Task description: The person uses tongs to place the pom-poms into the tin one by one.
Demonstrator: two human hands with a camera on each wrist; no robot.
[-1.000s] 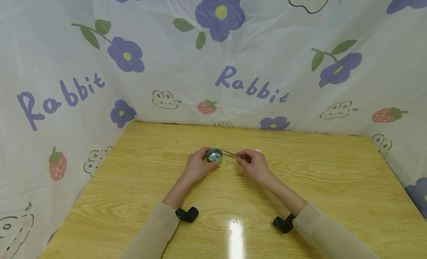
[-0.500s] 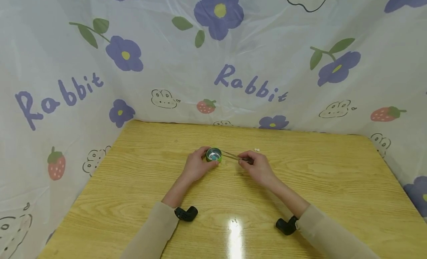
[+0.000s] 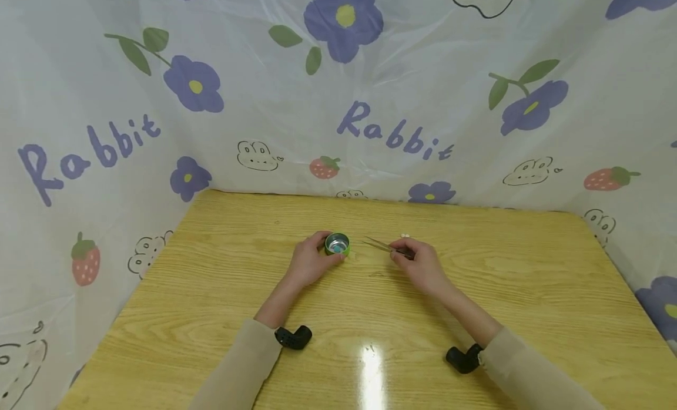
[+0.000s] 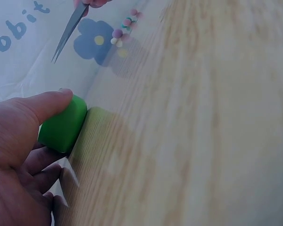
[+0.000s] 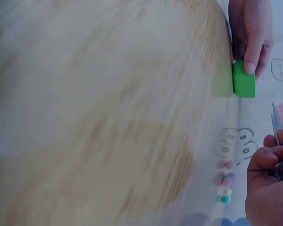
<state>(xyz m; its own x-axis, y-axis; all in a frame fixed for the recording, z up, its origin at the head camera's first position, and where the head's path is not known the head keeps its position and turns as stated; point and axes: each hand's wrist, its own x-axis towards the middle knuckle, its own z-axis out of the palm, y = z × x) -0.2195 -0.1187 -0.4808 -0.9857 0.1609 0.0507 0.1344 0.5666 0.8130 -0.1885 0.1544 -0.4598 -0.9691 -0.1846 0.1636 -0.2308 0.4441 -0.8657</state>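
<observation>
My left hand grips a small round green tin that stands on the table, mouth up. The tin's inside is silvery, with something small and teal at the bottom. To the right, my right hand pinches a pair of metal tweezers. Their points face the tin, apart from it and slightly parted, with nothing seen between them. Several small balls, white, purple, pink and teal, lie on the table by the right hand. From the head only the white balls show.
The wooden table reaches to a white curtain printed with flowers, rabbits and strawberries, behind and along the sides. A black camera mount sits on each wrist. Light glares off the table's front middle.
My right hand has drawn the tweezers rightward, away from the tin's rim, and their points have spread a little. My left hand keeps its hold on the tin.
</observation>
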